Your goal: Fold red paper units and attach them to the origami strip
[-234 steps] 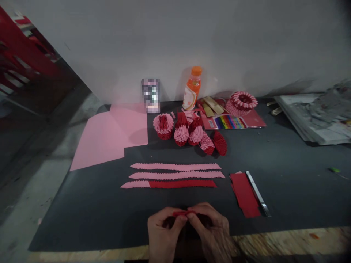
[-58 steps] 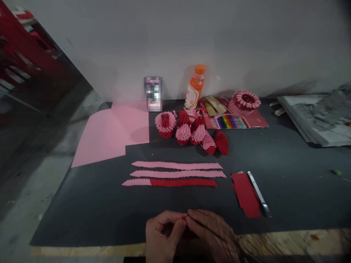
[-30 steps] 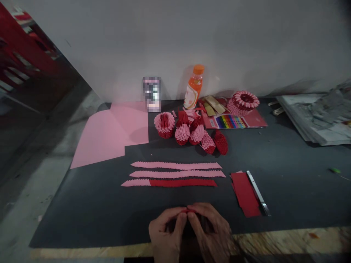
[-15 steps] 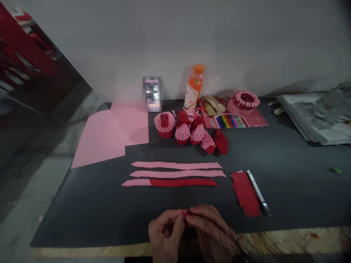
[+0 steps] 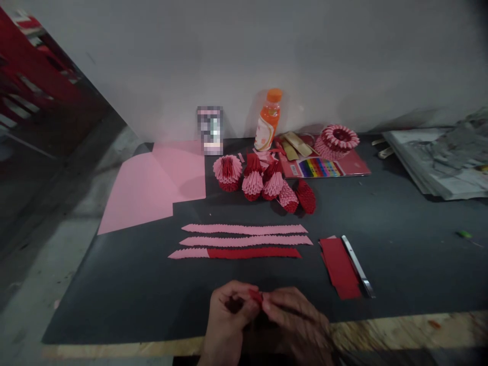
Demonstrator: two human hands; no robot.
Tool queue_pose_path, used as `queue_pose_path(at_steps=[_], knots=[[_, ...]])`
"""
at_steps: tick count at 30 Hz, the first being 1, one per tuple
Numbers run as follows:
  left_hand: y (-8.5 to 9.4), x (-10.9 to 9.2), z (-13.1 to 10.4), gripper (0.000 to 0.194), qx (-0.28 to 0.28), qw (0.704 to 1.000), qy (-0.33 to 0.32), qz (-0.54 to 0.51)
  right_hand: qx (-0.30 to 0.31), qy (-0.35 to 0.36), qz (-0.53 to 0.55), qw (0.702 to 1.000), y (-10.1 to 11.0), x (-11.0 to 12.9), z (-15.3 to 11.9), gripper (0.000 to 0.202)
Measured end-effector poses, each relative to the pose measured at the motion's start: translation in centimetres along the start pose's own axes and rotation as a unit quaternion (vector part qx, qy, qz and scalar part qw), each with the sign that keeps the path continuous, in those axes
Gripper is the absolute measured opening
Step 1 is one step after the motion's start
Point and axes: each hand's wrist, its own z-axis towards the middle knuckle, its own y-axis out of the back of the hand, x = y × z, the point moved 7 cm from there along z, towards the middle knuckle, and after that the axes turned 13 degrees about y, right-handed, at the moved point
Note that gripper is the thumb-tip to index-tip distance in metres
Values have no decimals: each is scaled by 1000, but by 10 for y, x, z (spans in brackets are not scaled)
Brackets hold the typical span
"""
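Note:
Close to the table's front edge, my left hand pinches a small folded piece of red paper between thumb and forefinger. From the other side my right hand closes its fingertips on the same piece; its lower part is dark and blurred. Beyond the hands lie two pink zigzag-edged paper rows and a third row, part pink and mostly red. A stack of red paper slips rests to the right, with a silver craft knife along its edge.
Pink sheets lie at the left. Several folded-paper pieces stand mid-table, before an orange drink bottle. A pink-red paper ring sits on a coloured-paper pack. Wrapped sheets lie far right; a wall rises behind.
The red paper piece now shows more between my fingertips, having turned upward. My left hand has tilted and risen slightly; my right fingers have shifted against the piece.

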Motion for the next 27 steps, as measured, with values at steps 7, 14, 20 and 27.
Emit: queue_pose_path(at_steps=[7,14,20,27], knots=[[-4,8,1,44,2,997,81,-2,-1,62,-79,995,15,1,11,21],[-12,2,-3,46,37,990,33,130,9,8,-60,998,15,-1,10,21],[-6,-6,-14,37,27,967,-119,225,-20,-85,-30,996,13,-5,13,19],[-14,-10,-20,18,-2,955,-169,244,-20,-78,13,997,13,-8,10,6]])
